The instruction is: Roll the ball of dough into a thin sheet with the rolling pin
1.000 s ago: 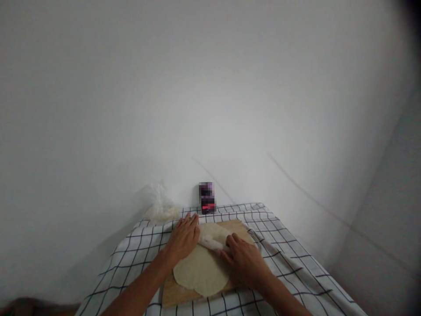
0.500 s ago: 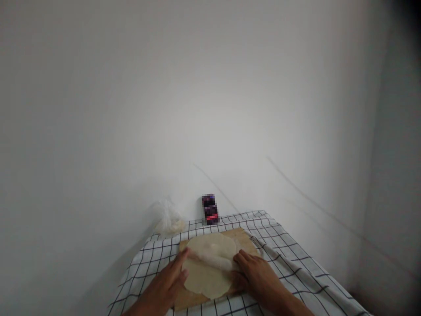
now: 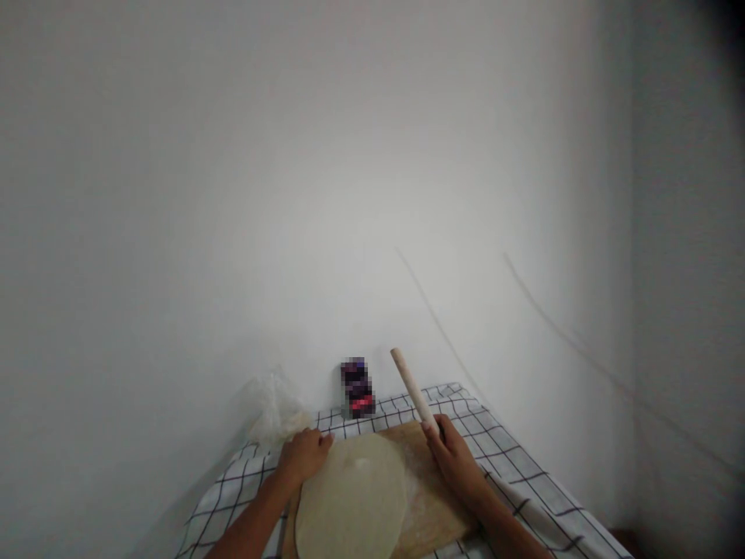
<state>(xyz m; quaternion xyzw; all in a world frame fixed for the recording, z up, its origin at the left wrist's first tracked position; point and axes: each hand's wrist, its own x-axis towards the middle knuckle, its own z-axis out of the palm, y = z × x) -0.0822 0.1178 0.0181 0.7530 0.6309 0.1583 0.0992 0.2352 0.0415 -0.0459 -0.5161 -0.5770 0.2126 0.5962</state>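
Observation:
A round, thin sheet of dough (image 3: 352, 497) lies flat on a wooden board (image 3: 439, 505), more to its left side. My left hand (image 3: 306, 453) is at the sheet's upper left edge, its fingers curled closed on the rim. My right hand (image 3: 455, 458) is wrapped round one end of a pale wooden rolling pin (image 3: 413, 388). The pin is raised off the dough and tilts up and to the left, over the board's far right part. Flour dusts the bare wood between the dough and my right hand.
A checked cloth (image 3: 512, 442) covers the table under the board. Behind my left hand sits a clear plastic bag (image 3: 273, 411) with something pale inside. A dark, pixelated upright object (image 3: 357, 388) stands by the white wall (image 3: 349, 194).
The rolling pin has left the dough and is now lifted in my right hand alone. My left hand has moved up to the dough's edge. The dough has shifted left on the board.

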